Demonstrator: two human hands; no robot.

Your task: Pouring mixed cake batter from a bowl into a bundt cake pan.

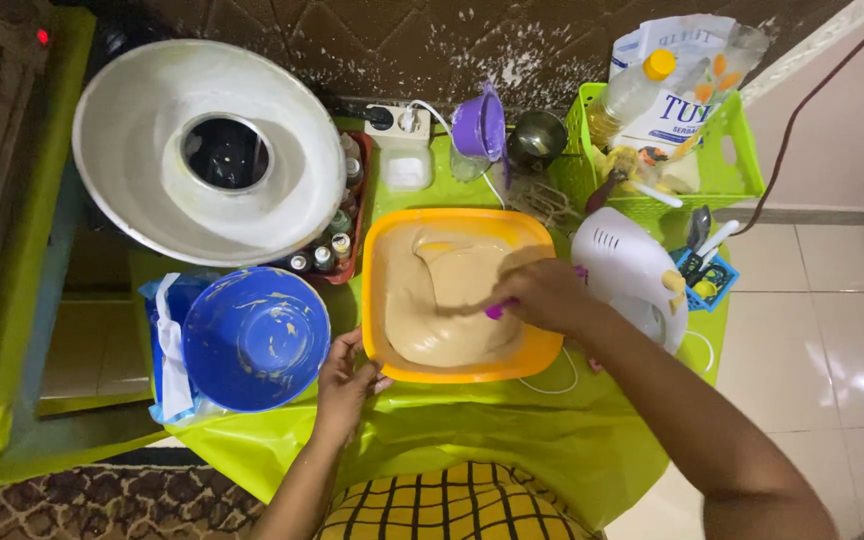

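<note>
arms: bare, no sleeves | left hand & right hand: ungloved | garment: yellow-black check

Glossy orange plastic tub of smooth wet batter on shiny green plastic sheeting.

bowl: you see it orange, squarish, upright on the green cloth
batter: beige, smooth, filling it
spatula: purple handle, tip buried in batter
</note>
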